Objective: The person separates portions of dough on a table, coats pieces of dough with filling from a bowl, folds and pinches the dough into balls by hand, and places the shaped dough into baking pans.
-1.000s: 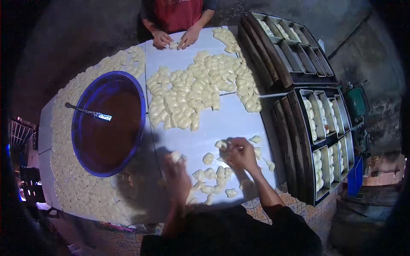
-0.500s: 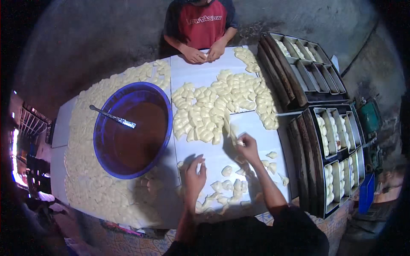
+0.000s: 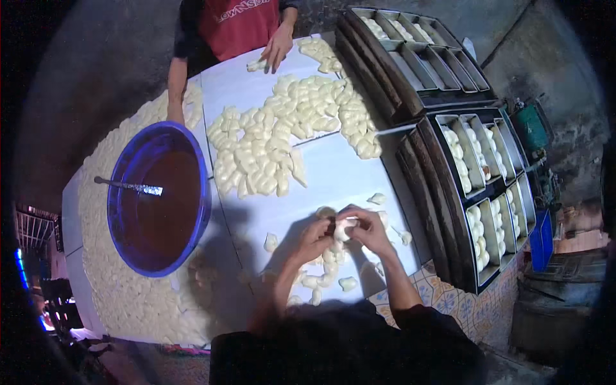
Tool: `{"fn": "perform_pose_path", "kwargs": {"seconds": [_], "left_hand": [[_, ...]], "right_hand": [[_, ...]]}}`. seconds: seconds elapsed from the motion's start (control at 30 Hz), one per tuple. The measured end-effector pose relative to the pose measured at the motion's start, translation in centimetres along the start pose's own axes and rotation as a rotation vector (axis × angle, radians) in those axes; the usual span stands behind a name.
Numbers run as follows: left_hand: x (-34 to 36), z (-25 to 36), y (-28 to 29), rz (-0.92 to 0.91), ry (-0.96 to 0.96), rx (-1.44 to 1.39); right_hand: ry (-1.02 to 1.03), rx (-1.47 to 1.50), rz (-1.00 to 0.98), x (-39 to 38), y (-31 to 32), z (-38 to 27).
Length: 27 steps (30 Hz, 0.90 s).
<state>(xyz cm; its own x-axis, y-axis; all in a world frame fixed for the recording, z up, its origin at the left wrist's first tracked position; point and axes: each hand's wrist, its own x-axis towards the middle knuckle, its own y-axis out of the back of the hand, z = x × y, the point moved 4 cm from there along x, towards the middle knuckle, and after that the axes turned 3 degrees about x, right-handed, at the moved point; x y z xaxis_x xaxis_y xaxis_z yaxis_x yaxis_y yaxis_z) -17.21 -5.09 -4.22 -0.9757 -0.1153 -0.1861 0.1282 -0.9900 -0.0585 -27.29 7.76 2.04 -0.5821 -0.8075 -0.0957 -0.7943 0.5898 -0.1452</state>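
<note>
The scene was dim overall, with one strong light falling from above onto the flat white work table, which glared pale blue-white at its middle. The heap of pale oblong dough pieces looked washed out there, their edges soft. The person's head and arms cast a broad dark shadow over the table's near left part, and the round blue plastic basin of brown filling carried a bright sheen along its rim. The corners fell to black vignette. Fisheye bending curved the stacked dark metal baking tins and the table's edges. Fine detail was grainy and slightly blurred throughout.
</note>
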Motion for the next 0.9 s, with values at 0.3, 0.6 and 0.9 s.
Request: {"fn": "perform_pose_path", "kwargs": {"seconds": [0.3,0.6,0.9], "left_hand": [[-9.8,-1.4,6.9,1.058,-0.166,0.577],[-8.4,4.9,3.5,0.724,-0.277,1.217],[-1.9,4.9,3.4,0.672,-0.131,0.698]], "right_hand": [[0.259,-0.089,0.347,0.7,3.5,-2.6],[0.080,-0.478,0.189,11.5,0.9,2.9],[0.215,-0.592,-0.053,19.0,-2.8,4.5]]}}
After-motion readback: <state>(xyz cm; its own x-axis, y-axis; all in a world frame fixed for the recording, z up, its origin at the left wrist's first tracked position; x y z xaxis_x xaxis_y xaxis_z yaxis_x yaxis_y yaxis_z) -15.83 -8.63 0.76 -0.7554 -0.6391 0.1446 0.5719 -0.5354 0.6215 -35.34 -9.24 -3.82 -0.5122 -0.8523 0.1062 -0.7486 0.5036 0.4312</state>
